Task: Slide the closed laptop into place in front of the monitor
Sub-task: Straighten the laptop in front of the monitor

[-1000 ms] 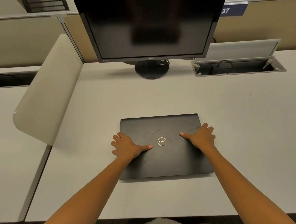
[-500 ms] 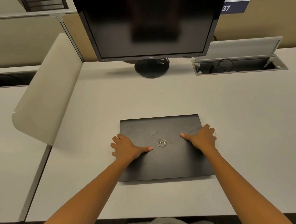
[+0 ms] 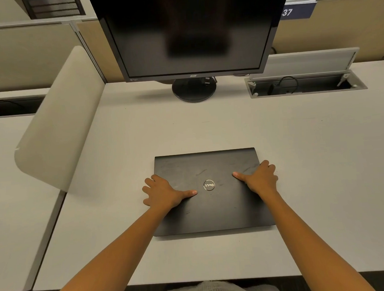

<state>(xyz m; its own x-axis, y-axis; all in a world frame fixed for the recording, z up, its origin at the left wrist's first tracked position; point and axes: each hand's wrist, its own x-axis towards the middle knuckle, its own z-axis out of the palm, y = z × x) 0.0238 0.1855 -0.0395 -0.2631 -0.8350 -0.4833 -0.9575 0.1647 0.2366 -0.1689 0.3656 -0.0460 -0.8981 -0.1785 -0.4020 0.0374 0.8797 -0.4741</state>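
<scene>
The closed black laptop [image 3: 209, 202] lies flat on the white desk [image 3: 322, 160], its round silver logo facing up. It sits centred before the dark monitor [image 3: 190, 30], with a wide strip of bare desk between it and the monitor's round base [image 3: 194, 90]. My left hand [image 3: 164, 192] presses on the lid's left side, fingers curled over the left edge and thumb pointing toward the logo. On the right side my right hand [image 3: 259, 178] does the same, fingers over the right edge.
A curved beige divider panel [image 3: 59, 122] rises along the desk's left side. At the back right, an open cable hatch [image 3: 306, 84] with a raised lid holds a plug and cord. Beige partition walls stand behind the monitor.
</scene>
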